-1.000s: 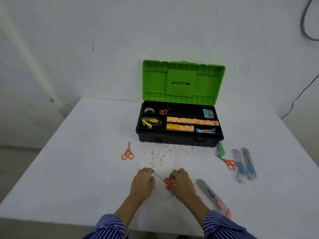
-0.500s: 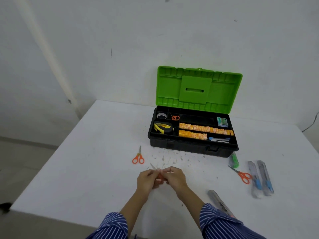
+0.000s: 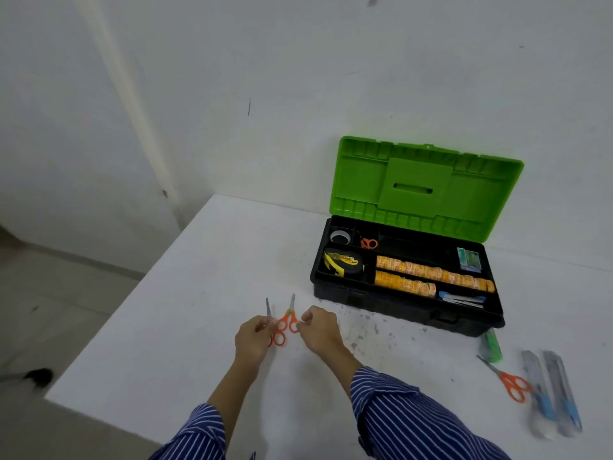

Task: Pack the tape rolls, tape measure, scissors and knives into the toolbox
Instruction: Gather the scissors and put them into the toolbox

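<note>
Near the front middle of the white worktop [image 3: 185, 327], I saw both hands meeting over small orange-handled scissors. My left hand [image 3: 253, 338] had its grip curled on one pair of scissors [image 3: 270, 322], the blade pointing up and away past the fingers. My right hand [image 3: 320, 328] had its fingers curled and pinching at the handle of a second pair [image 3: 289, 318], whose blade stood just beside the first; I could not tell whether that second pair was lifted or lay flat on the worktop beneath the hands.

Behind and to the right stood the toolbox [image 3: 398, 307], black-bodied, with its green lid [image 3: 426, 187] raised upright. Its tray held a tape roll [image 3: 340, 236] in the back left compartment, another orange scissors [image 3: 369, 243] in the compartment beside it, a yellow and black tape measure [image 3: 343, 262] in the front left one, two rows of orange tape rolls [image 3: 428, 275] along the middle, a small green packet [image 3: 468, 259] at the back right, and a blue and white item [image 3: 461, 298] at the front right, too small to identify.

On the worktop right of the toolbox lay a green knife [image 3: 492, 345] touching its front corner, near it a further orange scissors [image 3: 509, 383], and just beyond them two grey knives with blue sliders [image 3: 550, 393], side by side.
</note>
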